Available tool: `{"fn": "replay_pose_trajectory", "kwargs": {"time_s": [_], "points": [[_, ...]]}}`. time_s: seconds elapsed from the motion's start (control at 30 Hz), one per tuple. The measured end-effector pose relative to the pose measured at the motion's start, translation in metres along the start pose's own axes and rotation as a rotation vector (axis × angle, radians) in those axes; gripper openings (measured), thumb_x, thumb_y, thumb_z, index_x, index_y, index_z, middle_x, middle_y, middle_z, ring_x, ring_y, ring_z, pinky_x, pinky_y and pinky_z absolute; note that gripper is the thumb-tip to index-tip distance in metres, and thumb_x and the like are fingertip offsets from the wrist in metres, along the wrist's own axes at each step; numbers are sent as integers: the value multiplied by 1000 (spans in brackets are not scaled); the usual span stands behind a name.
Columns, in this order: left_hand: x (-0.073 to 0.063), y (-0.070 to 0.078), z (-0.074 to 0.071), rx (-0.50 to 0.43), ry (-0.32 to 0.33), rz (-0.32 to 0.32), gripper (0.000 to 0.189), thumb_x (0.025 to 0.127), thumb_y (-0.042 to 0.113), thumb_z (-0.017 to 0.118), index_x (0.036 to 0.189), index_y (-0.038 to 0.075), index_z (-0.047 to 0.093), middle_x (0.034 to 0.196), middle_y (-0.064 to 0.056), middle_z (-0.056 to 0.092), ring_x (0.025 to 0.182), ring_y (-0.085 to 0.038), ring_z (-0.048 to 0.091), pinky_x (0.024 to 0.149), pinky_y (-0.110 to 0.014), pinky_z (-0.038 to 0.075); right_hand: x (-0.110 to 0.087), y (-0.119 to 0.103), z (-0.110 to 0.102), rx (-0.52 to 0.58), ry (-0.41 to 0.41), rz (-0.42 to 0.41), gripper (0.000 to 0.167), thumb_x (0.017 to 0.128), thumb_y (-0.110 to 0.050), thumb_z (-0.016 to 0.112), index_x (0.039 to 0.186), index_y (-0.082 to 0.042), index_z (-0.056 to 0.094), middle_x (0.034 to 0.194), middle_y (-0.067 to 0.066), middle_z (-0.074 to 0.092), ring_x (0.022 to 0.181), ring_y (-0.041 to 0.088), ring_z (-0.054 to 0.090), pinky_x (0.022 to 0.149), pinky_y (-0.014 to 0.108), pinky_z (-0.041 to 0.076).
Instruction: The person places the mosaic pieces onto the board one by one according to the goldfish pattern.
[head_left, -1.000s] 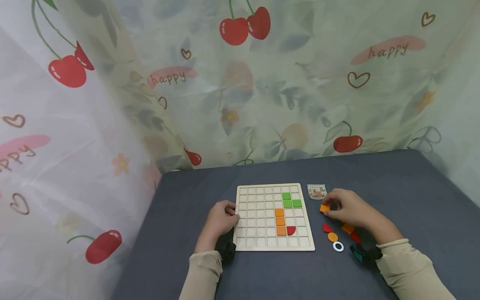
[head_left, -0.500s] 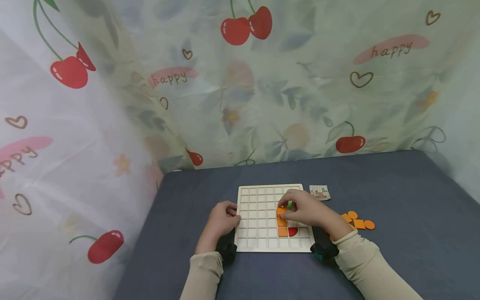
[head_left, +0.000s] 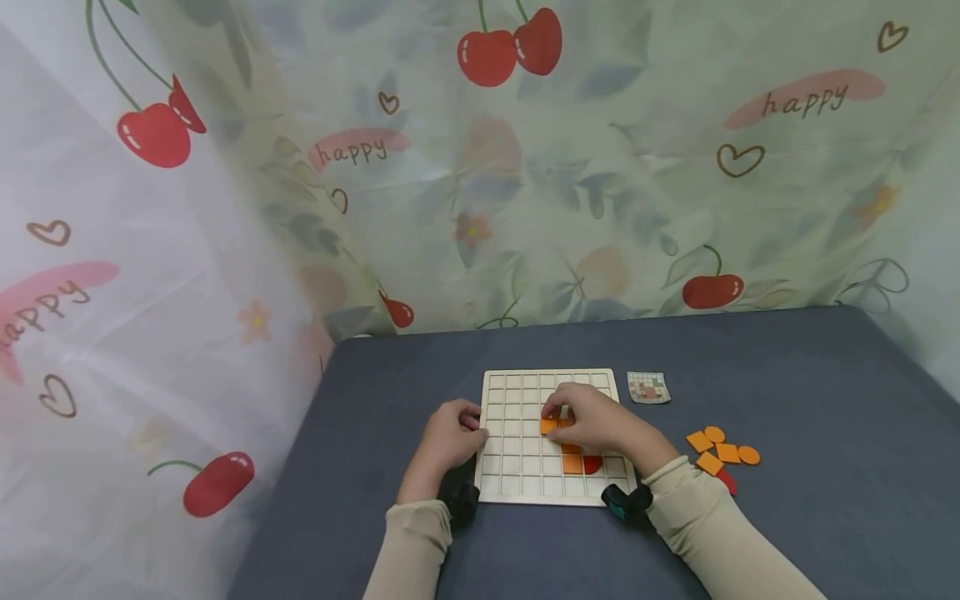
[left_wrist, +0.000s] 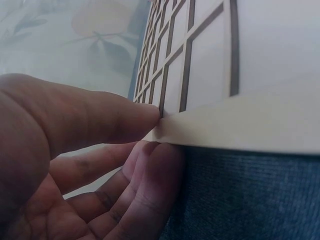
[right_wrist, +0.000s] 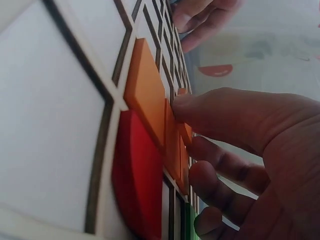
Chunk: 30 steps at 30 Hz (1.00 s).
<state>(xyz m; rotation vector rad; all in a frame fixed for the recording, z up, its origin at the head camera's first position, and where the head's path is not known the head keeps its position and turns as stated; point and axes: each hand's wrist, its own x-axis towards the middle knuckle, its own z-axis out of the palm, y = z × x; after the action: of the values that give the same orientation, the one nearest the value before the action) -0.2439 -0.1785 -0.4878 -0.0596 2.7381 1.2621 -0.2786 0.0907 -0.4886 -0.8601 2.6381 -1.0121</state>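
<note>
My left hand [head_left: 448,440] pinches the left rim of the wooden grid board [head_left: 517,462]; in the left wrist view its thumb [left_wrist: 145,116] lies on the rim with fingertips below. Over the board, my right hand [head_left: 600,423] holds an orange square tile [head_left: 548,427] between thumb and fingers, at a cell left of the top of the orange column. Other orange square tiles [head_left: 572,463] form that column. Beside its lowest tile sits a red quarter-round piece [head_left: 592,465]. A green tile [right_wrist: 189,222] shows in the right wrist view; my right hand hides the green ones from the head view.
Right of the board lie loose orange squares and discs [head_left: 727,452], with a red piece [head_left: 727,481] partly behind my right sleeve. A small printed pattern card [head_left: 648,387] rests by the board's far right corner. A patterned curtain [head_left: 540,208] hangs behind the table.
From the loose pieces on the right, my right hand has carried the orange square tile onto the board, then slightly further left. My left hand has stayed at the rim.
</note>
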Motion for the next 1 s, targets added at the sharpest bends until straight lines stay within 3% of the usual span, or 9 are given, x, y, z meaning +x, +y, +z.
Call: {"fn": "replay_pose_trajectory", "kwargs": {"time_s": [0.67,0.83,1.0], "points": [[1,1,5,8,-3,-7,35,93,13,78,127,3,70,103,-10,67,88,-21,64,76,-38,57,-4,-1,-2,-39,8,12,12,94,-13,79,107,-15,78,104,-1,68,88,16,58,81,35,51],[3,-1,5,7,4,-1,35,93,12,78,125,3,71,101,-10,67,86,-21,63,74,-37,56,-11,3,-12,-46,19,-7,13,95,-15,79,108,-16,78,104,-2,68,84,12,56,79,32,51],[3,-1,3,7,4,-8,35,93,12,77,126,3,71,102,-9,66,87,-21,63,74,-37,56,-31,14,-33,-37,56,4,16,95,-16,80,111,-12,79,105,1,71,73,9,55,70,28,50]]}}
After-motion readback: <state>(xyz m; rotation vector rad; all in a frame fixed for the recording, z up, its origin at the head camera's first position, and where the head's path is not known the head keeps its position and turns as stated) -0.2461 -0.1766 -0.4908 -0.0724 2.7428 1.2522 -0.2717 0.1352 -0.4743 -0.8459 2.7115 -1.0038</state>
